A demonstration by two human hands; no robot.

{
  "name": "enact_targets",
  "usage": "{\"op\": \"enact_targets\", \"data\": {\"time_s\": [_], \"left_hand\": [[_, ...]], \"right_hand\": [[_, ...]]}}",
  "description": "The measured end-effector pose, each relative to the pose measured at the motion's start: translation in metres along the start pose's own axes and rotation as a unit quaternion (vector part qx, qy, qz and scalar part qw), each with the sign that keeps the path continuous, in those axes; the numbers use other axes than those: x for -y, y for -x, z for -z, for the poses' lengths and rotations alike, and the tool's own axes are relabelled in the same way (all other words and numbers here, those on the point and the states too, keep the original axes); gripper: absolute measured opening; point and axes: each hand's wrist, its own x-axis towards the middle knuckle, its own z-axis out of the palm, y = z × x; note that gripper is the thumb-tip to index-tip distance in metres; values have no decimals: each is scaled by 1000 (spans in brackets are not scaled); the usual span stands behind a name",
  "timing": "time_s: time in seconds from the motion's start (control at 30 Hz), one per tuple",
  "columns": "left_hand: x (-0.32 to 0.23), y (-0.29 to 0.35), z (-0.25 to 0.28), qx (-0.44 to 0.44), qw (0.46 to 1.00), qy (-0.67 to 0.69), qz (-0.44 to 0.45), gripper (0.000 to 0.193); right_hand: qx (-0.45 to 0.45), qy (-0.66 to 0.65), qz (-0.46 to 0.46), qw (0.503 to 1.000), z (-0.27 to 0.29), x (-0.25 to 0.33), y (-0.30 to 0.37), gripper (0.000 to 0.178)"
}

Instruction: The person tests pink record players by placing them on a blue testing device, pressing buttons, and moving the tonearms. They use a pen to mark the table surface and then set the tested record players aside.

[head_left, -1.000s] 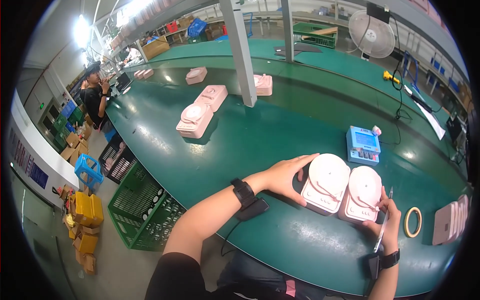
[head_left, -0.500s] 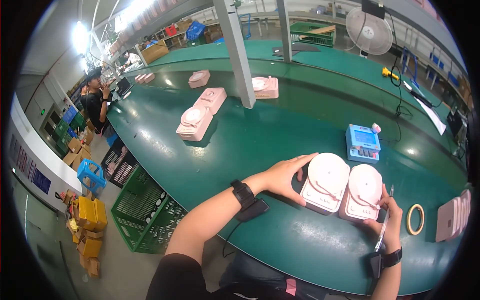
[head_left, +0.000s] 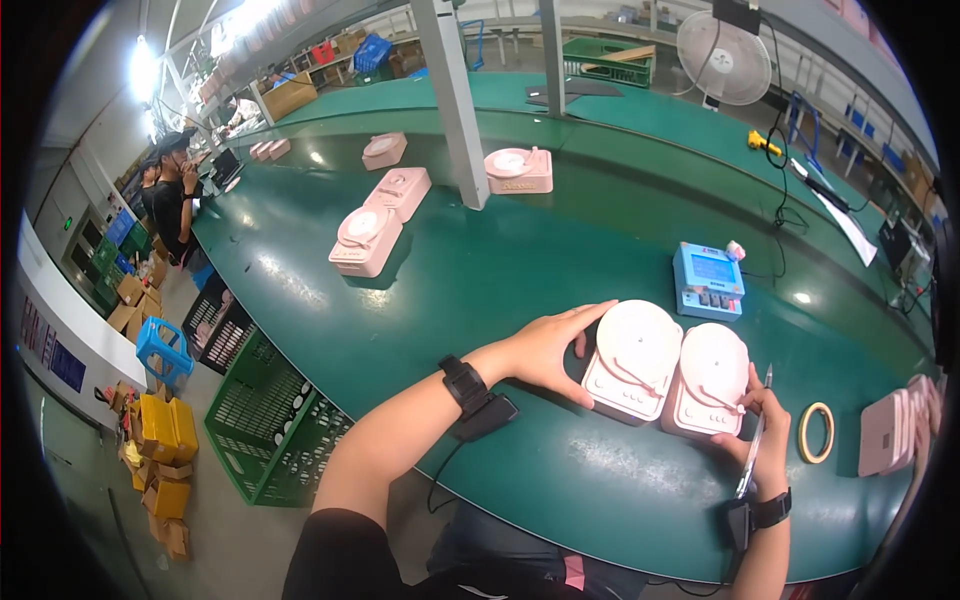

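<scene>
Two pale pink record-player-shaped devices stand side by side on the green table, the left device [head_left: 640, 350] and the right device [head_left: 712, 372] almost touching. Each has a round cream disc and a small arm on top. My left hand [head_left: 545, 352] grips the left device's outer side, thumb near its front corner and fingers by its back. My right hand [head_left: 768, 435] is closed around a slim pen [head_left: 756, 440], its fingers also against the right device's outer side. A strap with a black module sits on each wrist.
A blue box with a screen [head_left: 709, 281] stands behind the devices. A tape ring [head_left: 816, 432] and pink panels [head_left: 882, 436] lie right, with another person's hand [head_left: 930, 400] at the panels. More pink devices [head_left: 366, 240] and a metal post [head_left: 452, 110] stand farther back; a green crate [head_left: 250, 440] is left.
The whole view has shifted slightly, so things appear farther left. Both hands keep their places at the devices. Another person's hand has come in at the right edge by the pink panels.
</scene>
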Motion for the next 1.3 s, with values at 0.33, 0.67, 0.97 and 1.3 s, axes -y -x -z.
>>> {"op": "enact_targets", "data": {"time_s": [0.33, 0.67, 0.97, 1.3], "left_hand": [[-5, -3, 3, 16, 1000, 9, 13, 126], [-8, -4, 1, 17, 999, 19, 31, 126], [1, 4, 5, -10, 999, 6, 41, 127], [0, -3, -3, -21, 999, 20, -24, 126]], "right_hand": [[26, 6, 26, 999, 6, 3, -3, 56], [29, 19, 24, 999, 11, 4, -1, 54], [33, -15, 12, 999, 3, -1, -5, 54], [7, 0, -23, 1000, 4, -3, 6, 61]]}}
